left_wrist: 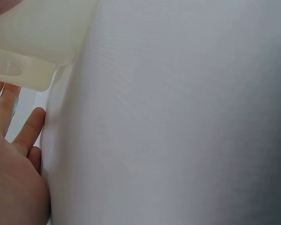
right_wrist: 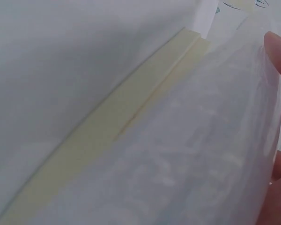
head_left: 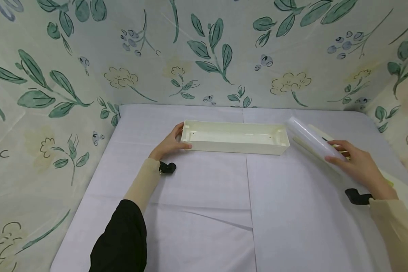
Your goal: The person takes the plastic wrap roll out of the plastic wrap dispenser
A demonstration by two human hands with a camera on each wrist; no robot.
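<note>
A long cream plastic box [head_left: 236, 147], open at the top, stands near the far side of the table. My left hand [head_left: 170, 143] holds its left end, thumb on the front wall and fingers around the end; the left wrist view shows a box corner [left_wrist: 37, 75] above the fingers. On the right, my right hand [head_left: 363, 168] grips a clear, shiny roll of plastic film [head_left: 309, 138], which slants with its far end towards the box. Beneath the roll lies a long, flat, pale yellow piece [right_wrist: 103, 122], partly hidden by the roll and hand.
A white cloth [head_left: 197, 234] with fold lines covers the table. Around the left, far and right sides hang leaf-patterned curtains [head_left: 176, 56]. The pale piece's near end [head_left: 406, 194] extends beside the right sleeve.
</note>
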